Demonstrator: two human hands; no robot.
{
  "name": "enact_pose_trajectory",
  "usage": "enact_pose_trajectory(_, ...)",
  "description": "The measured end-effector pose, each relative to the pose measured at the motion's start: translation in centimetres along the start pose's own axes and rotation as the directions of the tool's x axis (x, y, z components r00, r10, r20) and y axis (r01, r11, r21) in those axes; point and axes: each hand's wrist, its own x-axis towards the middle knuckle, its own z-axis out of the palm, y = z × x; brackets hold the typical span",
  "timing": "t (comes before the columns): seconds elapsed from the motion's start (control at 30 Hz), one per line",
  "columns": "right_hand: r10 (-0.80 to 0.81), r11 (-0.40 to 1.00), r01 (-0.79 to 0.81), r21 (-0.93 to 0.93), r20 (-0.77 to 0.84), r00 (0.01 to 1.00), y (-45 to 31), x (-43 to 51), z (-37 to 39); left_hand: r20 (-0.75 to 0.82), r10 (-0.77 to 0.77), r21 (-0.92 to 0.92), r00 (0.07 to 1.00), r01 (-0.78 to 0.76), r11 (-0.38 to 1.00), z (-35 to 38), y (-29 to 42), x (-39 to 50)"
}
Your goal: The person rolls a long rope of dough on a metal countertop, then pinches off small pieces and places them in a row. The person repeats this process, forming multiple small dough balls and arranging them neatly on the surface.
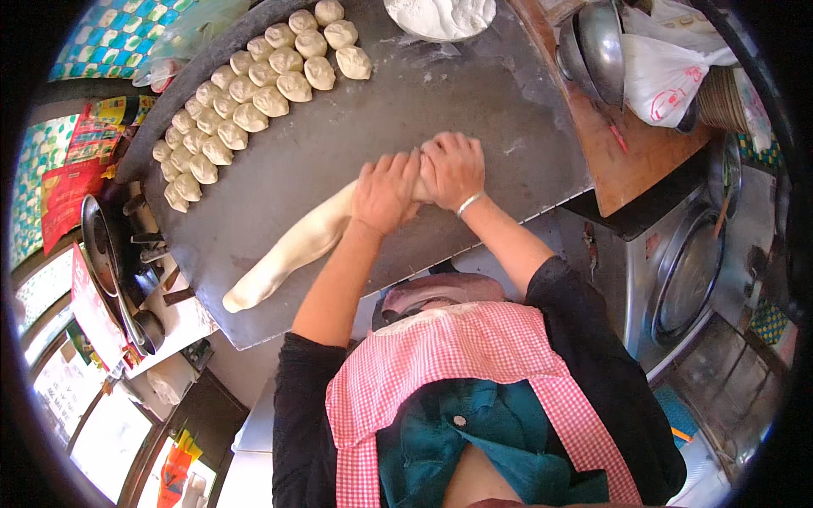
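Note:
A long, thick roll of pale dough (298, 238) lies slantwise on a dark work surface (444, 101). Its tapered near end points down to the left, while the far end passes under both hands. My left hand (386, 193) wraps over the roll from above. Right beside it, my right hand (453, 168), with a silvery bangle at the wrist, is closed around the far end, slightly blurred. The fingers of the two hands touch, and the dough between them is mostly hidden. Several portioned dough pieces (270, 101) sit in slanting rows at the back left.
A bowl of white flour (441, 19) stands at the back. On the right, a wooden board (629, 165) carries metal bowls (594, 54) and a tied white plastic bag (664, 82). A pan (101, 247) and a ladle (149, 330) are at the left. The worktop's front edge (438, 261) runs before my apron.

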Motion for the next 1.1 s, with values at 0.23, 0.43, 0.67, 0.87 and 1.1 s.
enact_pose_trajectory(0.23,0.091,0.994,-0.093,-0.050,-0.046,0.995,2.5,7.7,2.1,-0.158,-0.045,-0.097,0.986,0.030,0.995,1.1,-4.1,4.7)
enact_pose_trajectory(0.43,0.201,0.979,-0.203,0.024,0.054,0.978,3.1,11.6,4.1,-0.314,-0.312,0.061,0.897,0.347,0.936,1.6,-2.8,6.2)
enact_pose_trajectory(0.67,-0.125,0.992,0.124,0.013,0.086,0.988,-2.9,3.0,0.7,-0.240,-0.316,-0.408,0.918,0.200,0.891,-2.2,-0.7,-5.5)
enact_pose_trajectory(0.87,-0.203,0.979,0.203,-0.026,-0.019,0.979,-1.9,-0.9,0.9,-0.399,-0.444,0.030,0.802,0.496,0.868,-1.0,-7.8,-10.7)
enact_pose_trajectory(1.1,-0.063,0.995,0.066,-0.076,0.036,0.997,-2.2,7.7,3.3,-0.432,-0.480,-0.062,0.763,0.506,0.860,-1.1,-14.4,-6.5)
